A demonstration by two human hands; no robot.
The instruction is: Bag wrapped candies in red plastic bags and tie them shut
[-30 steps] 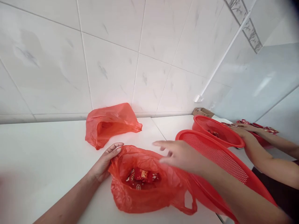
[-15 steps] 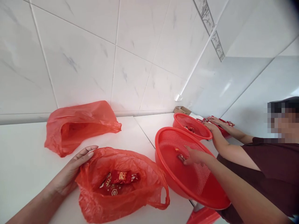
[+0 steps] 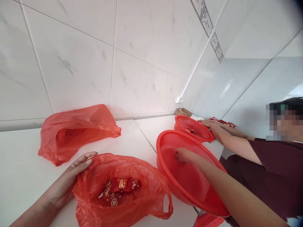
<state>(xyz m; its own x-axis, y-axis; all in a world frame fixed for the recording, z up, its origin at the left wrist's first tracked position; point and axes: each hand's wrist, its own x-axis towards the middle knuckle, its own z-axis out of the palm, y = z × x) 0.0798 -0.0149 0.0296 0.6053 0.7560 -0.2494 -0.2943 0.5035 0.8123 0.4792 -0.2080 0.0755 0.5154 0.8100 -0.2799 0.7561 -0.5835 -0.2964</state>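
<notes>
My left hand (image 3: 77, 167) pinches the near-left rim of a red plastic bag (image 3: 99, 208), which lies wide open on the white table. Inside the bag are several red wrapped packets (image 3: 121, 185) with gold and white print. My right hand (image 3: 186, 156) is down in a large red plastic colander (image 3: 163, 164), its fingers closed round a small wrapped piece (image 3: 177, 155) that looks like a candy; most of it is hidden by the fingers.
Another red plastic bag (image 3: 80, 121) lies by the tiled wall. Behind the large colander stands a second red colander (image 3: 182, 123) with wrapped pieces inside. A co-worker's hands (image 3: 209, 123) work beside it, near red packets (image 3: 224, 122). A cardboard box (image 3: 183, 112) sits at the back.
My right hand has closed over the small pieces in the colander and shifted slightly left. My left hand stays on the bag. The co-worker's hands have moved a little.
</notes>
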